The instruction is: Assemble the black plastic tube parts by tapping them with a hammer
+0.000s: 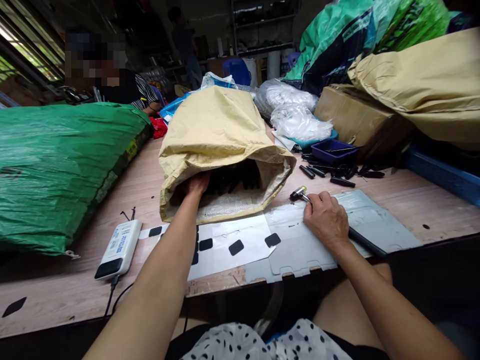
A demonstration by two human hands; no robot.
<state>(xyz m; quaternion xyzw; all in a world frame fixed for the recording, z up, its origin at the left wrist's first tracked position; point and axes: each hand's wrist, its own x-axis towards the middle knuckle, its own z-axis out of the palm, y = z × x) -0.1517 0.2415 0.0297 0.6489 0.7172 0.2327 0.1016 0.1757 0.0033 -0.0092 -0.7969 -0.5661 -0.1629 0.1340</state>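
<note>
Left hand inside an open tan sack, right hand gripping a hammer

A tan sack (217, 120) lies on a wood-patterned tabletop (123, 195), its mouth open toward the person wearing the camera. Dark pieces (236, 177) show inside, too shadowed to make out. The left hand (197, 185) reaches into the near side of the sack's mouth; its fingers are hidden, so I cannot tell whether they are spread or closed.

To the right of the sack's mouth, the right hand (327, 220) is wrapped around a small hammer (299, 194), close to its head, with the black grip trailing out below the palm. That hand rests over a grey sheet (360, 215), which lies to the right of and in front of the sack. Directly in front of the sack is a white sheet (221, 232) with black rounded squares (236, 247) on it.

Left of the sack are a white device (120, 247) with a cable and a bulging green bag (56, 175). Right of the sack, black handle-like pieces (342, 182) are scattered around a purple tray (333, 151), near a cardboard box (352, 117). Behind the sack, to the left, sits another person (123, 95).
</note>
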